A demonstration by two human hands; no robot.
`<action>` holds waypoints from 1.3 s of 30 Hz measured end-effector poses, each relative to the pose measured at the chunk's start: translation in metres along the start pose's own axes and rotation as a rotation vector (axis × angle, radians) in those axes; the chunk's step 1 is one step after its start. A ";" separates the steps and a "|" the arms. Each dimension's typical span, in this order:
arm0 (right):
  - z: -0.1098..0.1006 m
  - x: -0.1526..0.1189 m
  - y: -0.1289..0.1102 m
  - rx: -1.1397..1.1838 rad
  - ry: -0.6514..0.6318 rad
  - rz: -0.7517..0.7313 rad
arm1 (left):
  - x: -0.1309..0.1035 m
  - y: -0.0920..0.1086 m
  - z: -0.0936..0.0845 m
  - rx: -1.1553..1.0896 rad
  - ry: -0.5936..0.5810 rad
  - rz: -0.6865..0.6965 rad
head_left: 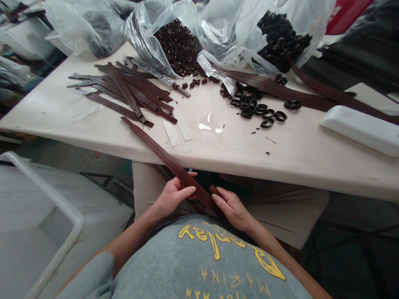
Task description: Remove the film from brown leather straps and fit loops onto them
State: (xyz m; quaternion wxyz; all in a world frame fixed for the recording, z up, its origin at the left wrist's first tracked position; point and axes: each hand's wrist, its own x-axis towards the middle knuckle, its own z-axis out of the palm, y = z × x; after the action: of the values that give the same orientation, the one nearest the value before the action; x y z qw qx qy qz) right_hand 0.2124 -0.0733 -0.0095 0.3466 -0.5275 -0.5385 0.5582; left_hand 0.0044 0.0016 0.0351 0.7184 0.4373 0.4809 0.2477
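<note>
A long dark brown leather strap (166, 157) runs from the table's front edge down into my lap. My left hand (176, 194) grips it about its middle, thumb on top and fingers beneath. My right hand (229, 203) is closed at the strap's lower part, pinching a small brown end piece (213, 189) between thumb and fingers. Whether that piece belongs to the same strap I cannot tell. Just beyond the strap's far tip lies a pile of similar brown straps (131, 91) on the table. White paper strips (181, 124) lie beside that pile.
Black loops (258, 109) are scattered on the white table (149, 145). Behind stand plastic bags of small brown loops (179, 45) and black pieces (277, 39). Wide brown straps (280, 89) and a white plastic case (361, 128) lie right. A white-railed bin (62, 207) stands left.
</note>
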 end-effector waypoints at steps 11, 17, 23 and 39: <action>-0.006 0.000 -0.007 0.023 -0.196 -0.034 | -0.005 0.004 -0.003 0.010 0.005 -0.009; -0.001 0.002 -0.007 0.022 -0.278 -0.062 | -0.005 0.002 -0.004 0.028 -0.048 -0.011; 0.002 0.002 -0.003 0.034 -0.164 -0.079 | -0.004 -0.001 -0.003 0.031 -0.085 -0.015; -0.007 0.000 0.000 -0.017 -0.086 -0.091 | 0.000 -0.006 -0.006 0.070 -0.091 -0.016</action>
State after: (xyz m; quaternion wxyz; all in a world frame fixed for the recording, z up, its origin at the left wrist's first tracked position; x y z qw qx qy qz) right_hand 0.2191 -0.0716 -0.0083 0.3435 -0.4809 -0.5809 0.5597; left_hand -0.0010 0.0010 0.0290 0.7257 0.4692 0.4597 0.2047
